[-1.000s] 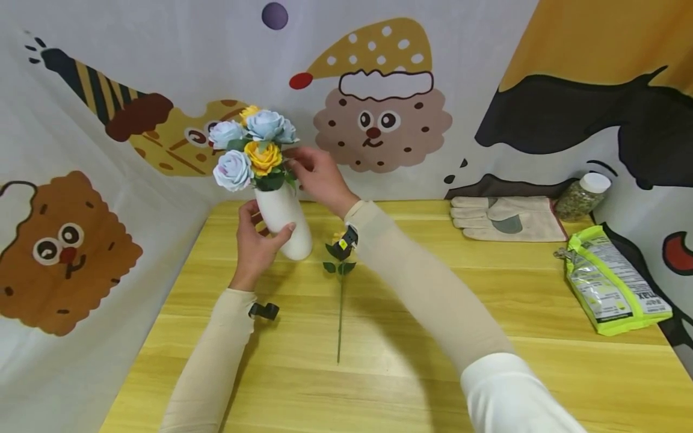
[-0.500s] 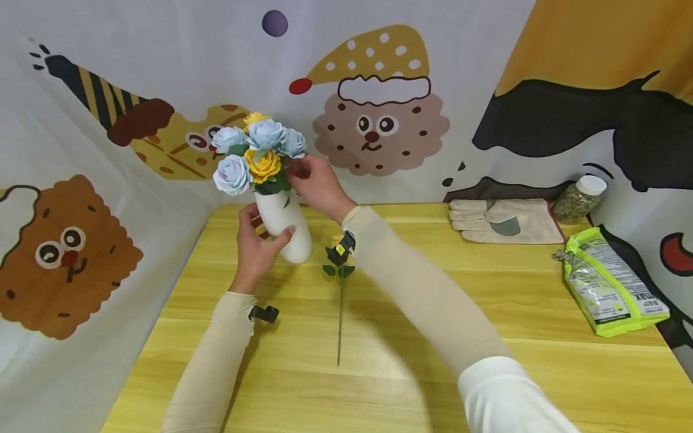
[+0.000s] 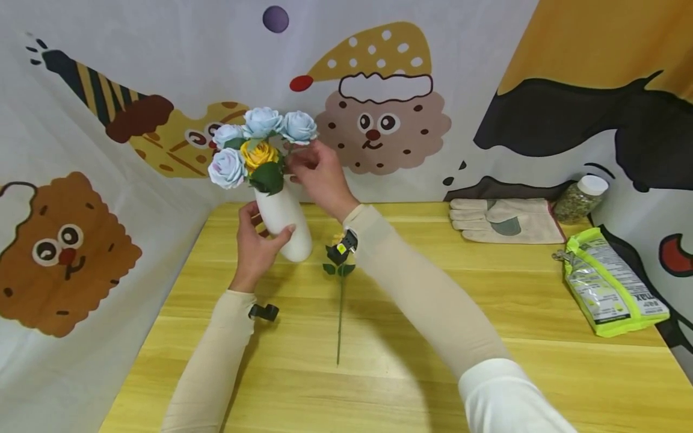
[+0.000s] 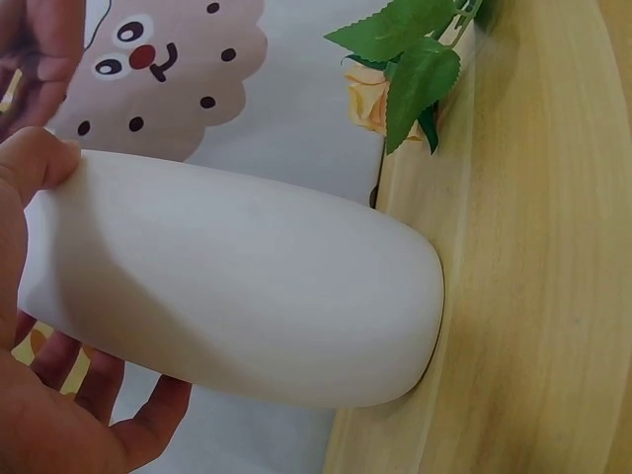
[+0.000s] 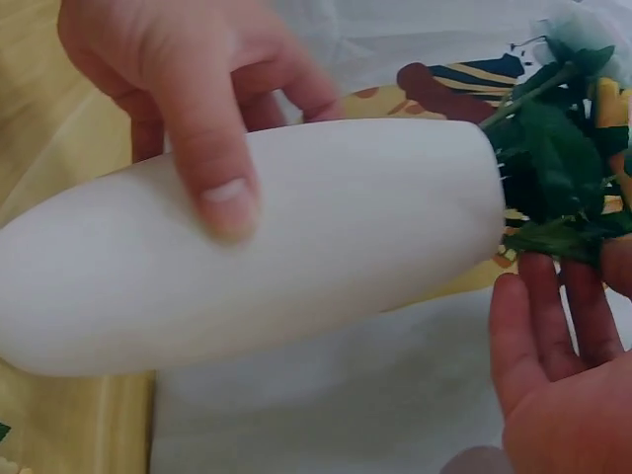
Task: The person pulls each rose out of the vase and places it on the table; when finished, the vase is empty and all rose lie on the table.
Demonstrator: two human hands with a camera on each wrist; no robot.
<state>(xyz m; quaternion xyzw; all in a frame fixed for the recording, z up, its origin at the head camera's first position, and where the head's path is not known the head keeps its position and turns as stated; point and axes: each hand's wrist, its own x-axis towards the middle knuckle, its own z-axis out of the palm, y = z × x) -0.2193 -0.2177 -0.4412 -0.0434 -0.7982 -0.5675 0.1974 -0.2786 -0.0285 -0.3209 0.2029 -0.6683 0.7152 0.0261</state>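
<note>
A white vase (image 3: 283,222) stands on the table, and my left hand (image 3: 258,249) grips its side with the thumb in front and the fingers behind. Several blue roses (image 3: 262,122) and a yellow rose (image 3: 260,155) with green leaves rise from its mouth. At the right of the bunch, my right hand (image 3: 320,177) pinches the stem of a blue rose (image 3: 299,127) just above the vase's rim; the fingertips are partly hidden. Another yellow rose lies on the table, its green stem (image 3: 340,319) pointing towards me and its bloom (image 4: 367,99) mostly covered by my right wrist in the head view.
Along the back right of the wooden table (image 3: 400,385) lies a pair of work gloves (image 3: 506,221). A jar (image 3: 580,199) with a white lid stands beside them. Nearer is a green and white bag (image 3: 614,285). A printed cloth (image 3: 216,48) hangs behind and to the left.
The blue rose at my right hand has shifted up and to the right, apart from the others. The yellow rose at the back is now out of sight. My left hand keeps its hold.
</note>
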